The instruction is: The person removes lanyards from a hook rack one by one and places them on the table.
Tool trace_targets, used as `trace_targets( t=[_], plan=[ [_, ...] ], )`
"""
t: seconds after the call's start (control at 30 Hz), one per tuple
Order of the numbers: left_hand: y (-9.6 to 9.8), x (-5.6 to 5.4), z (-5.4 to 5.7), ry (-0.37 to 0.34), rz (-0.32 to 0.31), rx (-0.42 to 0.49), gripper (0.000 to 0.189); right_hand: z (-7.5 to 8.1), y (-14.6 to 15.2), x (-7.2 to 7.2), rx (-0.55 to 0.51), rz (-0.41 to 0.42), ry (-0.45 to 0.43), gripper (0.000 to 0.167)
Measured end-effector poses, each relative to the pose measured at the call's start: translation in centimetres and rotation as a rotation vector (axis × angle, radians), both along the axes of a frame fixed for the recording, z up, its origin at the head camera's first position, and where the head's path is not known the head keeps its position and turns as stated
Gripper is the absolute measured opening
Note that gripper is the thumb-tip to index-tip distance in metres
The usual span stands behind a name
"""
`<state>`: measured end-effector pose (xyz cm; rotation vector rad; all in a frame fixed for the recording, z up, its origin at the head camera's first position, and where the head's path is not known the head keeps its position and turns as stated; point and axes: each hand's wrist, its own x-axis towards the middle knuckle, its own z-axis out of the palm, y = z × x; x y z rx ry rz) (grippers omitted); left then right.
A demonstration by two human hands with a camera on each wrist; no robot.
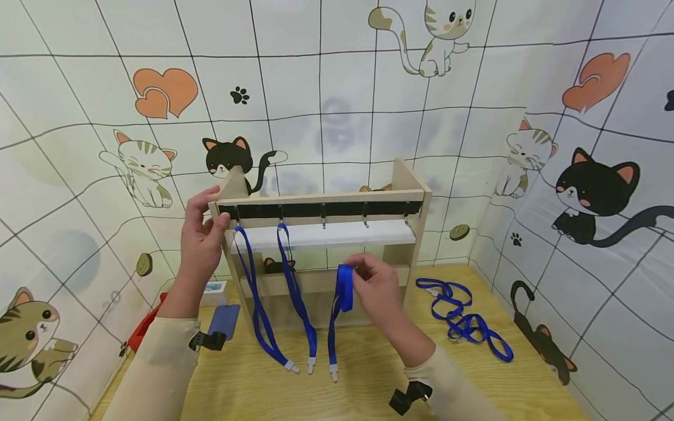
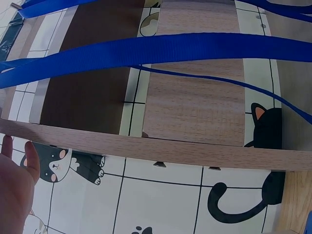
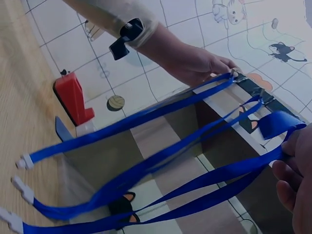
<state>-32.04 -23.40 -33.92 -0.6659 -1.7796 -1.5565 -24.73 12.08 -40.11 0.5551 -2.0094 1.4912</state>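
At the upper left corner of a small wooden rack, my left hand grips the side panel, thumb toward the front. My right hand pinches a blue lanyard by its folded upper part, in front of the rack and below the hooks. Its white clip end hangs down near the table. Two more blue lanyards, one at far left and one beside it, hang from the two leftmost metal hooks on a black strip. The three hooks to the right bear nothing.
Loose blue lanyard lies tangled on the wooden table, right of the rack. Left of the rack are a blue card-like piece, a small white box and a red object. A cat-print sheet stands behind.
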Motion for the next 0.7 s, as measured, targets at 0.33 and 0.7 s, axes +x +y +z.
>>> trace_targets(
  t=[0.33,0.7],
  plan=[
    [0.1,0.0,-0.1,-0.017,0.011,-0.009,0.041,3.0,5.3,1.5,0.145,-0.077,0.062,0.023],
    [0.0,-0.1,0.0,-0.006,0.031,-0.017,0.042,5.9,10.8,2.0,0.223,-0.259,0.230,0.023]
  ],
)
